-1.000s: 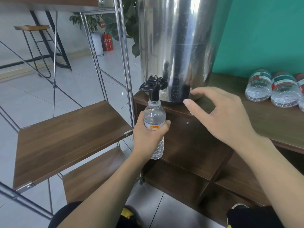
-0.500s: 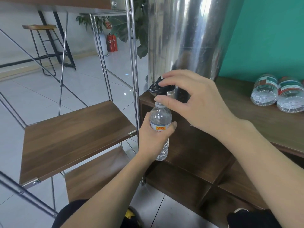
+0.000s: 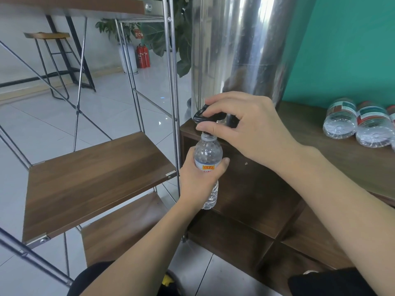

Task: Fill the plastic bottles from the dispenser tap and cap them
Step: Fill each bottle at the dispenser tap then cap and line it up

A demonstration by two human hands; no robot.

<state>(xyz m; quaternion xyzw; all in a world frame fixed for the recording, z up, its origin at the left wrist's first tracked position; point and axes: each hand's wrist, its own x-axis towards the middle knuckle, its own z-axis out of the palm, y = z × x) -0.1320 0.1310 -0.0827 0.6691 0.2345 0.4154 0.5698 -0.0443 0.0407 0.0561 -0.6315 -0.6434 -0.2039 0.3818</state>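
A tall stainless-steel dispenser stands at the left front corner of a dark wooden cabinet, against a teal wall. Toward the cabinet top's right edge, three plastic bottles lie on their sides, bases facing the camera: one, a second touching it, and a third cut off by the frame. Left of the cabinet stands a metal-framed rack with wooden shelves; one of its chrome uprights runs just beside the dispenser and the tap. Farther back are a bar stool, a potted plant and red fire extinguishers on a tiled floor.

The right hand reaches across the cabinet's front edge, its fingers curled round the black tap lever, forefinger on top and thumb beneath; the hand hides most of the tap. Directly below, the left hand grips a clear water bottle around its labelled middle, held upright in front of the cabinet's left front corner. The uncapped neck sits right under the thumb at the spout. The bottle's shoulder shows above the fist and its ribbed base below.
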